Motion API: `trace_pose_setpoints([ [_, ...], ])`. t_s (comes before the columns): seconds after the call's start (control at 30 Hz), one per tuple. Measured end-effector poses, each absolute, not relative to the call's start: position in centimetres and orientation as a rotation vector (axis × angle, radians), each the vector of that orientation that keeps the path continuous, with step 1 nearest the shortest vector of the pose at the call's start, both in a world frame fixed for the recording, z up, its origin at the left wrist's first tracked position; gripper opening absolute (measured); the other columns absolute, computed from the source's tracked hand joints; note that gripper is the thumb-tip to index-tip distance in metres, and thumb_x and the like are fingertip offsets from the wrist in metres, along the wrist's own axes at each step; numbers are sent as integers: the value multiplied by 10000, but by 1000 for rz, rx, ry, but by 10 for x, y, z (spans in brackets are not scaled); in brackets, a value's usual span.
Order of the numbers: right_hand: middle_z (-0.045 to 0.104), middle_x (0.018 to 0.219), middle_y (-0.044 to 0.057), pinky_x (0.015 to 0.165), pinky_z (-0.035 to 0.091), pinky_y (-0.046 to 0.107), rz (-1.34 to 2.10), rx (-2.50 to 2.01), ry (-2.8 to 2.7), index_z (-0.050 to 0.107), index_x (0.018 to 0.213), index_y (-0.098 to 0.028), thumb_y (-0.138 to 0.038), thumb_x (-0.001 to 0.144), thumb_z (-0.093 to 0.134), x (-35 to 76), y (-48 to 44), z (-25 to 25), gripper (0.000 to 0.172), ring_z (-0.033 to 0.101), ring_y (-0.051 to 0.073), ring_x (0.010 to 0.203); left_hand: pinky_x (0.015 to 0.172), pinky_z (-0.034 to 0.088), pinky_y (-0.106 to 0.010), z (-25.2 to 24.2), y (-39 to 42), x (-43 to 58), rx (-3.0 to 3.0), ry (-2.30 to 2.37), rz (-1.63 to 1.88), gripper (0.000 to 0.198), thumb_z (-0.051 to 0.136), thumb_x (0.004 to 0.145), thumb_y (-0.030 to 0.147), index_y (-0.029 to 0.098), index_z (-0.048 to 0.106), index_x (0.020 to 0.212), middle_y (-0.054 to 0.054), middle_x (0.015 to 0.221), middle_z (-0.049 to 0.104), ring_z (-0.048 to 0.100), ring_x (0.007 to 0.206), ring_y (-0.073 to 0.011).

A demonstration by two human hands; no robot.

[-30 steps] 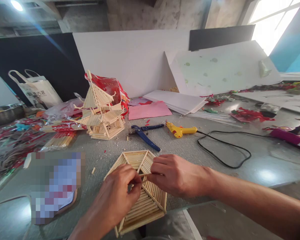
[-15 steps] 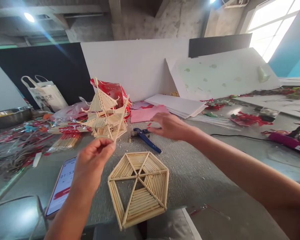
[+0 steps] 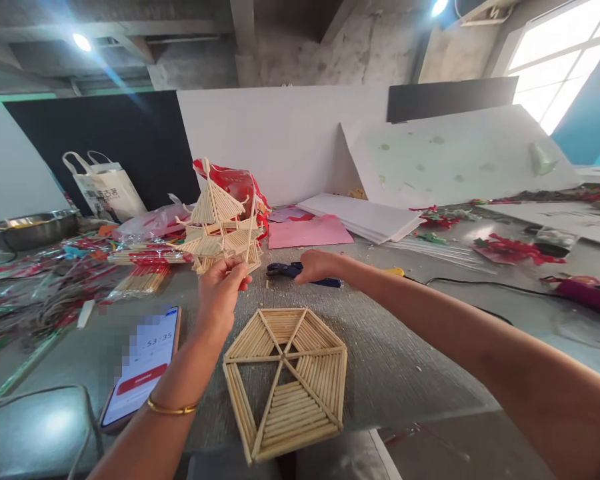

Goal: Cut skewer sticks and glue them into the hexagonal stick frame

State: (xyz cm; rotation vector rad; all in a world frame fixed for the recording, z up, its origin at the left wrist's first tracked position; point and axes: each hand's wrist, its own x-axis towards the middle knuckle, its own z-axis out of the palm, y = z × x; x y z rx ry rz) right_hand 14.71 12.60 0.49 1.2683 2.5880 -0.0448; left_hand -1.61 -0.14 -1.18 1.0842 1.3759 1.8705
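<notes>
My left hand [image 3: 223, 287] pinches a thin wooden stick [image 3: 251, 233], which points up in front of a small stick-built pagoda model [image 3: 216, 207]. To its right, my right hand [image 3: 317, 265] has its fingers around a blue-handled hand cutter [image 3: 327, 283] that lies on the table; part of the tool is hidden under the hand. Nearest to me lies a many-sided wooden stick frame [image 3: 320, 367] with spokes meeting in the middle. Most of its wedges are filled with rows of sticks, while the left front one is largely open.
A phone [image 3: 145, 373] with a running timer lies at the left. Bundled sticks [image 3: 140, 280] and plastic wrappings are behind it. Pink paper [image 3: 307, 232] and white boards [image 3: 363, 215] lie at the back. A black cable [image 3: 473, 283] crosses the right side.
My right hand has come down onto the cutter, which now lies more level. My left hand has moved slightly right with the stick, which stands more upright. The view has shifted a little.
</notes>
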Motion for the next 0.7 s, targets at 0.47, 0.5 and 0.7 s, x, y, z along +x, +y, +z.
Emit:
trace_pose_setpoints([
  [0.47,605,855,92,626,371,283,-185,1295,2851,525,821,-159,-275,687,452,191,58,17,192,552,196,768,555,410,-222,-36,8,-34,1641,1911,1679,179,545,694,318,165,631,727,0,638,625,568,584,-129],
  [0.5,602,867,91,639,373,285,-206,1296,2844,517,824,-161,-277,690,454,193,55,17,188,551,200,786,562,409,-224,-34,6,-31,1663,1919,1659,173,543,695,309,163,630,723,-1,648,628,567,588,-129],
  [0.7,599,876,82,646,368,280,-272,1322,2832,530,881,-162,-308,707,454,192,46,15,240,554,202,798,582,409,-228,-32,2,-23,1768,1919,1594,133,535,698,271,173,625,704,15,645,627,553,578,-121],
])
